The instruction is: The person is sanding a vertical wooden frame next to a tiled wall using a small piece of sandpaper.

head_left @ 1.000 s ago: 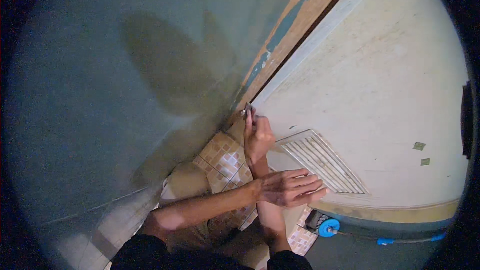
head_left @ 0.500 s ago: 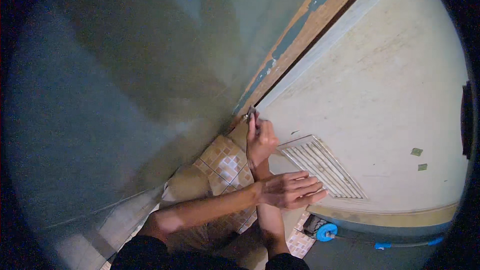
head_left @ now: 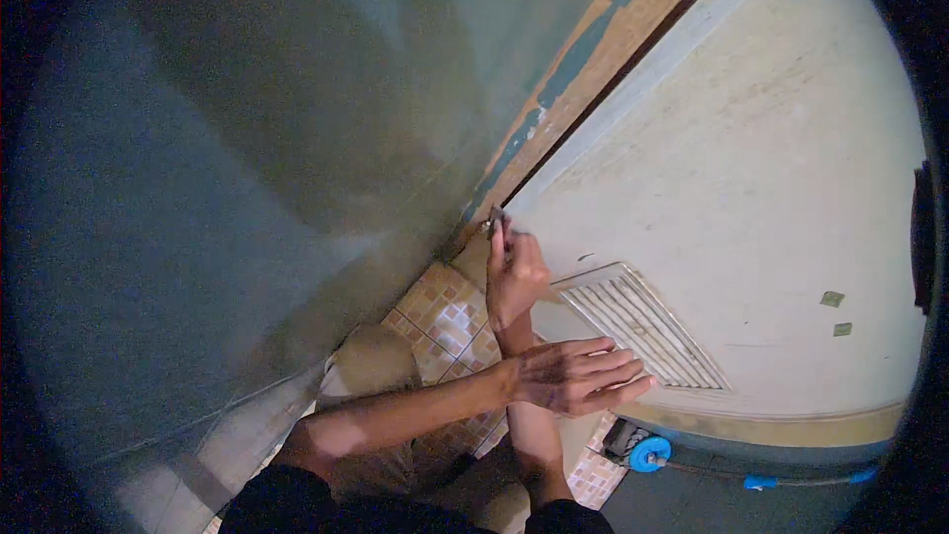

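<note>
My right hand point(head_left: 516, 282) reaches up to the lower corner of a whitish door point(head_left: 732, 198). Its thumb and fingers pinch a small dark metallic piece point(head_left: 496, 220) at the corner, beside the frame; its exact kind is too small to make out. My left arm crosses over the right forearm. With fingers stretched out, my left hand point(head_left: 583, 376) lies palm down against the door, overlapping the lower edge of a slatted vent point(head_left: 647, 331). Nothing shows in that hand, though its palm is hidden.
An orange-brown door frame point(head_left: 593, 79) with flaking blue-grey paint runs beside a dark gap. A blue-grey wall point(head_left: 198, 138) fills the left. Patterned tiles point(head_left: 450, 321) cover the floor below. A blue disc-shaped object point(head_left: 649, 455) sits under the door's lower right edge, near a rod with blue tape point(head_left: 759, 483).
The vent and green patches on the door appear slightly farther right, and my left fingertips have shifted slightly right too. My right hand keeps its pinch at the corner.
</note>
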`<action>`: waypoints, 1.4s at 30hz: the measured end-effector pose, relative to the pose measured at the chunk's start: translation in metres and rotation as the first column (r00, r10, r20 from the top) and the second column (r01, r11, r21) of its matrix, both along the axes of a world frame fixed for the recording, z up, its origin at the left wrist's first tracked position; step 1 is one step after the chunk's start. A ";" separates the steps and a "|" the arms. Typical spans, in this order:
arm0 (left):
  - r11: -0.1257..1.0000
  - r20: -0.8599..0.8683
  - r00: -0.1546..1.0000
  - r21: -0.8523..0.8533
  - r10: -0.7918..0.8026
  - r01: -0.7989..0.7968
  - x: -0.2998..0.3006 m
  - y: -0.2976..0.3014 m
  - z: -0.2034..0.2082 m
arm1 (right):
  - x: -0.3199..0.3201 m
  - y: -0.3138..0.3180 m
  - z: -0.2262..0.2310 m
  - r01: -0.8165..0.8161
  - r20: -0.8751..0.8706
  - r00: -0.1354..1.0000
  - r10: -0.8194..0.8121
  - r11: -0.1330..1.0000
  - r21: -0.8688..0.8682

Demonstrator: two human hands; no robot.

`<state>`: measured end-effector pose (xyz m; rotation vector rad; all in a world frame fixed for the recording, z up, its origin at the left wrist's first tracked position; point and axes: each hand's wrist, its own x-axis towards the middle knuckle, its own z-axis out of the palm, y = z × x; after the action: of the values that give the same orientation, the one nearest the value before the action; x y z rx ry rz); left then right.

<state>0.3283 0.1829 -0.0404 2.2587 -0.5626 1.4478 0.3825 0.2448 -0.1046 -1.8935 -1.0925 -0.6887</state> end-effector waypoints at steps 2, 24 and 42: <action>1.000 0.004 1.000 0.015 -0.015 0.015 0.003 -0.002 0.000 | 0.000 -0.001 -0.003 0.034 -0.064 0.997 -0.034 0.999 -0.005; 1.000 -0.001 1.000 0.024 -0.007 0.007 0.002 0.002 -0.003 | 0.006 -0.009 0.078 0.032 -0.029 0.999 -0.028 0.984 0.175; 0.995 -0.019 1.000 -0.103 -0.002 0.000 0.002 0.008 -0.003 | 0.004 -0.006 0.028 0.007 0.075 0.997 0.011 0.974 -0.226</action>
<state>0.3305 0.1911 -0.0438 2.1899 -0.4719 1.4202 0.3869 0.2385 -0.0765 -2.0723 -1.2659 -0.6619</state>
